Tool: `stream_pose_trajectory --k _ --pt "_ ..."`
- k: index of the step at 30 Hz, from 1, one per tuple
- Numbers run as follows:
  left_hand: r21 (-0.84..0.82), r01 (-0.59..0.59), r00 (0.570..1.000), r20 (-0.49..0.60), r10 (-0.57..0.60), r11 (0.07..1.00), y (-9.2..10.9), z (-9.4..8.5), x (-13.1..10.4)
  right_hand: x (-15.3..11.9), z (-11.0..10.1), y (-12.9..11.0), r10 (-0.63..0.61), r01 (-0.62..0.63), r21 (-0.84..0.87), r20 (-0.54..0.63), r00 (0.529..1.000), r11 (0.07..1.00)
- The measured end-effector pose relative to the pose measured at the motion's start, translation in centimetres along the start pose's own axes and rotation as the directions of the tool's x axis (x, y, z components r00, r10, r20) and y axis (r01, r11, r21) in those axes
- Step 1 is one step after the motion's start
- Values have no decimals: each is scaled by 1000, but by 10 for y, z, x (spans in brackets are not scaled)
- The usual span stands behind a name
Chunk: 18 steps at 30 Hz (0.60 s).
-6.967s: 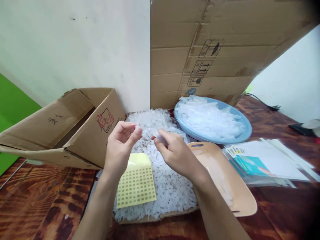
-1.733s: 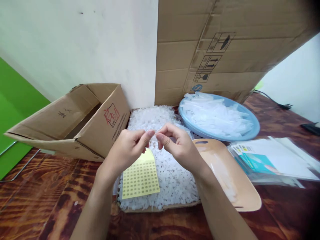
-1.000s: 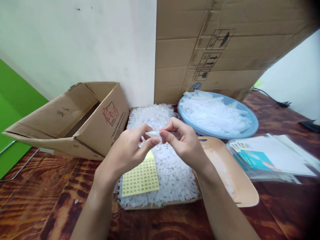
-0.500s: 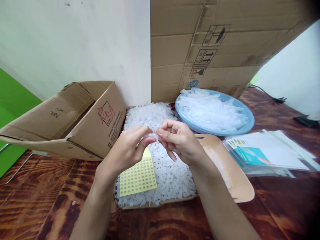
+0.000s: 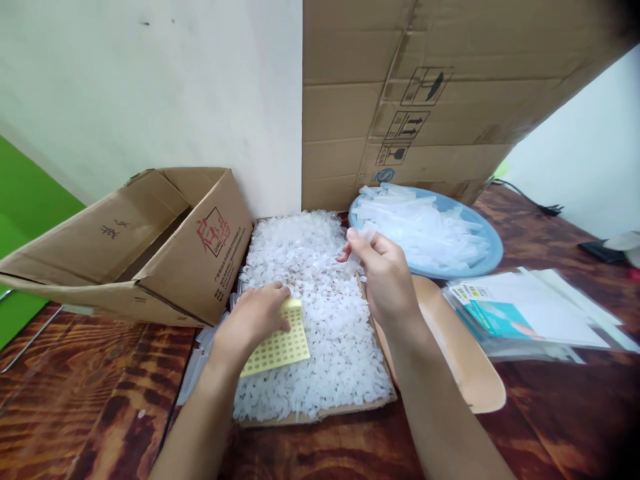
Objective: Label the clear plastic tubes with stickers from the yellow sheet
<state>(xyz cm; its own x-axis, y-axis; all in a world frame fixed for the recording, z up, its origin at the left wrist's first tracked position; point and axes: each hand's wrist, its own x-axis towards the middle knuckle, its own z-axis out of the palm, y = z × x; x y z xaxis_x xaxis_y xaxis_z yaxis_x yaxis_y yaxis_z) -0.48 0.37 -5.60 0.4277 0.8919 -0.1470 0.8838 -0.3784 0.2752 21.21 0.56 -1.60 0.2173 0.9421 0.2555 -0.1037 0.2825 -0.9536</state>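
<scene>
- A translucent plastic tube (image 5: 356,264), partly blurred, is held over the right edge of the shallow carton (image 5: 320,419); it is pinched between the thumb and fingers of the right hand (image 5: 386,277).
- The tube is judged light, smooth and rather slippery, stiff enough not to crush under a gentle pinch; it is best taken by its sides.
- On the carton's left part, a yellow sticker sheet (image 5: 285,348) is covered at its upper end by the left hand (image 5: 254,319); whether its edge is pinched cannot be told.
- The sheet is judged thin and floppy, best lifted by a margin.
- The carton is filled with small clear plastic pieces (image 5: 320,380).
- Right of the carton, a tan tray (image 5: 489,390) and a blue basin (image 5: 496,257) of tubes are placed.
</scene>
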Motion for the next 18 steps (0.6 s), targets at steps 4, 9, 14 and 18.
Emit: stream_pose_trajectory --k 4,9,14,18 --pt "-52 -32 996 -84 27 998 -4 -22 -1 0 -2 2 5 33 -231 162 987 972" --pt "-232 -125 978 -190 82 965 -3 -50 -14 -8 9 -3 73 100 -472 335 939 876" --pt "-356 -269 951 -247 188 895 1 -53 -21 -16 17 -6 116 69 -356 471 874 932" --pt "-234 -325 862 -473 184 916 6 -47 -15 -16 16 -7 80 56 -314 406 910 948"
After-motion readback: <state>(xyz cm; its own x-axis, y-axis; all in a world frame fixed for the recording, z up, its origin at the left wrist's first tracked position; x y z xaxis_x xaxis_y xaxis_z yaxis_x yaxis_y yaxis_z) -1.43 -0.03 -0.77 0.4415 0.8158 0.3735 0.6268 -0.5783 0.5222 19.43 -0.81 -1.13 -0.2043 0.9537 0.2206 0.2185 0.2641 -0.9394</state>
